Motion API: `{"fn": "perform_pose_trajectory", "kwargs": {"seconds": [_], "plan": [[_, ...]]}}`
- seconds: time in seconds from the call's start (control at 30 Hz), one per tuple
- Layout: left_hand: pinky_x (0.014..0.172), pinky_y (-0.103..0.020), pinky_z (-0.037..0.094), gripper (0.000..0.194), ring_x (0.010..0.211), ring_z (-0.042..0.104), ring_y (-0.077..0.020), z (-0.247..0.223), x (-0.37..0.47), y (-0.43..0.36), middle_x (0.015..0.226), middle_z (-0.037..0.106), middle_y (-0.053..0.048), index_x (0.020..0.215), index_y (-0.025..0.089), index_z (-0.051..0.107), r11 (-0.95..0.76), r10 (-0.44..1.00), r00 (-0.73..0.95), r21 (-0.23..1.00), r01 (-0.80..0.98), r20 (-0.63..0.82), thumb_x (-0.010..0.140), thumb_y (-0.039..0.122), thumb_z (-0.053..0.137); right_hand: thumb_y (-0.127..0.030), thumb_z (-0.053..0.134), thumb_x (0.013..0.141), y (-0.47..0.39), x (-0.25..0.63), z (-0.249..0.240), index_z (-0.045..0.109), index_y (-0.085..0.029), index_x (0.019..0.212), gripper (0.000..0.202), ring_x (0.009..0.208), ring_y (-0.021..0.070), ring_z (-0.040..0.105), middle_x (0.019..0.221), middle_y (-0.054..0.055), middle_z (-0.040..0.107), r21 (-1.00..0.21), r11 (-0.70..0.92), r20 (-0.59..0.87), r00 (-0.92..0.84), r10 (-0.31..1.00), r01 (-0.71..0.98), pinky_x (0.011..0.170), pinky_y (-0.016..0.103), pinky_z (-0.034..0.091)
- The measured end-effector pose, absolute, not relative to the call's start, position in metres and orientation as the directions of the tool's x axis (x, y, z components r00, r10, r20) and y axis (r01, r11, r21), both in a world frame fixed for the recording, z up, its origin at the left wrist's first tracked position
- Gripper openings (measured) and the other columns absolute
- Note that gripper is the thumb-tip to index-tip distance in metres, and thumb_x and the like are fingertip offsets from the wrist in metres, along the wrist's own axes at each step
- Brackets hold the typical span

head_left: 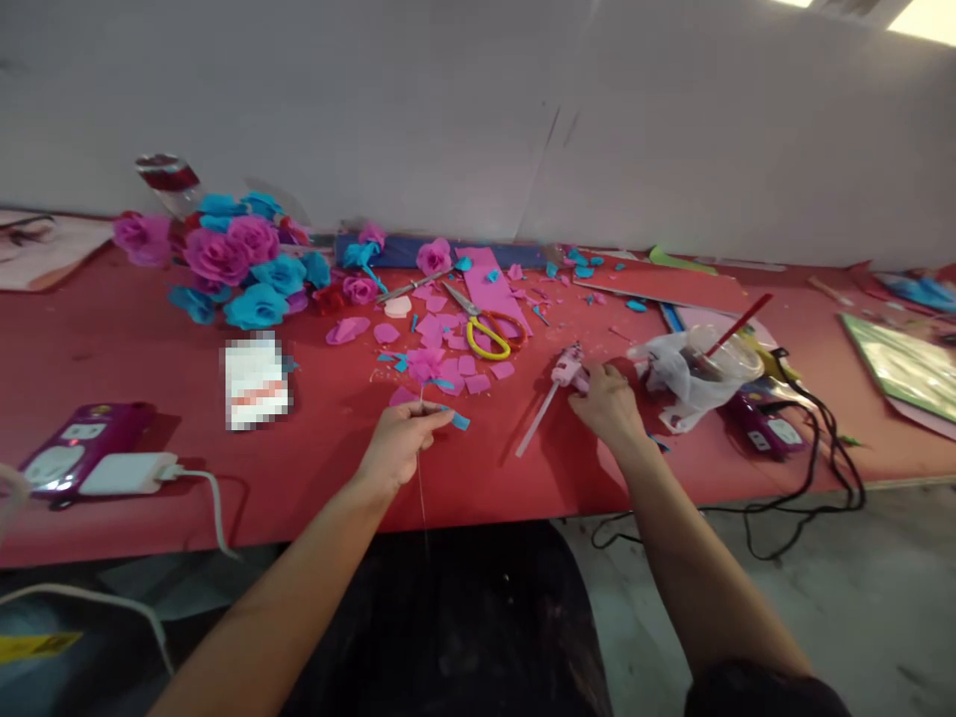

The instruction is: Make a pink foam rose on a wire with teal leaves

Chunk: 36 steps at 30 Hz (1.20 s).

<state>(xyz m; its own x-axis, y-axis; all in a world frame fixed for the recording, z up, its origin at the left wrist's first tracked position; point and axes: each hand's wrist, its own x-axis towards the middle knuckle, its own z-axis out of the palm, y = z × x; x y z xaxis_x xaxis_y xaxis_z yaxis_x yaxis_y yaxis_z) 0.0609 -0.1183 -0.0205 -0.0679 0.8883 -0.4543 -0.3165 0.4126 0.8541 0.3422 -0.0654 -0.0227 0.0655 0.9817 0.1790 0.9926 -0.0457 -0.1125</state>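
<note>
My left hand (395, 438) is closed in a pinch on a thin wire stem (422, 498). A pink paper flower (425, 364) shows just above the fingers, seemingly at the top of that stem. From the same fingertips sticks out a small blue paper strip (461, 422). To the right, my right hand (610, 400) is closed around the handle end of a pink glue gun (569, 368), whose handle is mostly hidden by the fingers. A long whitish glue stick (538, 420) juts from the gun toward the table's front edge.
Scissors with yellow and orange handles (489, 339) lie among pink paper petals (440, 329). Blue and pink paper roses (231, 249) bunch at the back left. A plastic-bagged cup with a red straw (717, 358) and a purple power strip (762, 423) with black cords stand right.
</note>
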Motion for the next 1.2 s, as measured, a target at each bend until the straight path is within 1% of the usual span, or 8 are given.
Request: {"fn": "perform_pose_trajectory", "kwargs": {"seconds": [0.1, 0.2, 0.23, 0.3, 0.37, 0.47, 0.63, 1.2], "plan": [[0.043, -0.02, 0.019, 0.009, 0.04, 0.032, -0.0026, -0.023, 0.066, -0.12, 0.055, 0.064, -0.002, 0.06, 0.013, 0.068, 0.385, 0.889, -0.156, 0.887, -0.256, -0.431, 0.059, 0.014, 0.078, -0.02, 0.059, 0.071, -0.071, 0.349, -0.019, 0.064, -0.01, 0.111, 0.042, 0.091, 0.0287, 0.063, 0.107, 0.018, 0.066, -0.29, 0.0, 0.291, 0.088, 0.953, 0.957, 0.08, 0.038, 0.049], [0.046, -0.021, 0.026, 0.009, 0.044, 0.04, -0.006, -0.03, 0.068, -0.119, 0.053, 0.062, -0.001, 0.057, 0.016, 0.069, 0.328, 0.899, -0.252, 0.931, -0.158, -0.359, 0.058, 0.015, 0.078, -0.032, 0.058, 0.078, -0.091, 0.347, -0.008, 0.068, -0.013, 0.097, 0.029, 0.077, 0.0235, 0.064, 0.087, 0.011, 0.07, -0.496, 0.042, 0.337, 0.148, 0.93, 0.868, 0.071, 0.035, 0.05], [0.048, -0.022, 0.028, 0.008, 0.047, 0.043, -0.0074, -0.033, 0.069, -0.119, 0.054, 0.062, -0.001, 0.057, 0.016, 0.07, 0.31, 0.904, -0.271, 0.944, -0.114, -0.329, 0.057, 0.015, 0.078, -0.036, 0.056, 0.081, -0.099, 0.343, -0.003, 0.068, -0.014, 0.095, 0.029, 0.071, 0.0213, 0.063, 0.081, 0.009, 0.07, -0.582, 0.06, 0.307, 0.151, 0.94, 0.811, 0.067, 0.033, 0.05], [0.053, -0.023, 0.034, 0.006, 0.052, 0.049, -0.0104, -0.04, 0.069, -0.118, 0.056, 0.065, -0.002, 0.058, 0.018, 0.071, 0.281, 0.917, -0.293, 0.96, -0.014, -0.272, 0.057, 0.018, 0.077, -0.043, 0.055, 0.083, -0.116, 0.331, 0.006, 0.069, -0.017, 0.092, 0.031, 0.06, 0.0178, 0.06, 0.073, 0.005, 0.068, -0.719, 0.125, 0.168, -0.004, 0.986, 0.684, 0.059, 0.03, 0.049], [0.058, -0.025, 0.038, 0.005, 0.057, 0.054, -0.0128, -0.044, 0.068, -0.118, 0.059, 0.067, -0.002, 0.06, 0.019, 0.072, 0.265, 0.924, -0.306, 0.962, 0.073, -0.231, 0.059, 0.02, 0.076, -0.043, 0.057, 0.083, -0.129, 0.316, 0.012, 0.07, -0.02, 0.087, 0.027, 0.061, 0.0182, 0.061, 0.071, 0.003, 0.068, -0.783, 0.179, 0.087, -0.179, 0.98, 0.596, 0.058, 0.029, 0.05], [0.062, -0.027, 0.041, 0.004, 0.062, 0.058, -0.015, -0.044, 0.068, -0.119, 0.063, 0.068, -0.003, 0.061, 0.018, 0.072, 0.278, 0.926, -0.299, 0.952, 0.13, -0.23, 0.061, 0.021, 0.074, -0.039, 0.058, 0.083, -0.136, 0.298, 0.011, 0.072, -0.025, 0.087, 0.021, 0.078, 0.0228, 0.067, 0.081, 0.003, 0.072, -0.792, 0.247, 0.056, -0.337, 0.94, 0.558, 0.071, 0.033, 0.053], [0.061, -0.028, 0.039, 0.003, 0.061, 0.058, -0.0162, -0.037, 0.069, -0.119, 0.06, 0.068, -0.003, 0.059, 0.019, 0.072, 0.286, 0.923, -0.312, 0.945, 0.159, -0.226, 0.06, 0.019, 0.075, -0.035, 0.053, 0.086, -0.129, 0.285, 0.001, 0.068, -0.027, 0.112, 0.03, 0.107, 0.0279, 0.064, 0.107, 0.004, 0.072, -0.79, 0.273, -0.015, -0.462, 0.887, 0.549, 0.093, 0.04, 0.049], [0.061, -0.028, 0.04, 0.003, 0.062, 0.06, -0.0166, -0.047, 0.067, -0.117, 0.064, 0.069, -0.004, 0.063, 0.02, 0.072, 0.268, 0.941, -0.27, 0.937, 0.222, -0.205, 0.064, 0.023, 0.073, -0.036, 0.053, 0.089, -0.127, 0.285, 0.0, 0.067, -0.033, 0.116, 0.031, 0.108, 0.0261, 0.065, 0.114, 0.001, 0.071, -0.761, 0.259, -0.057, -0.46, 0.886, 0.594, 0.092, 0.038, 0.05]]}}
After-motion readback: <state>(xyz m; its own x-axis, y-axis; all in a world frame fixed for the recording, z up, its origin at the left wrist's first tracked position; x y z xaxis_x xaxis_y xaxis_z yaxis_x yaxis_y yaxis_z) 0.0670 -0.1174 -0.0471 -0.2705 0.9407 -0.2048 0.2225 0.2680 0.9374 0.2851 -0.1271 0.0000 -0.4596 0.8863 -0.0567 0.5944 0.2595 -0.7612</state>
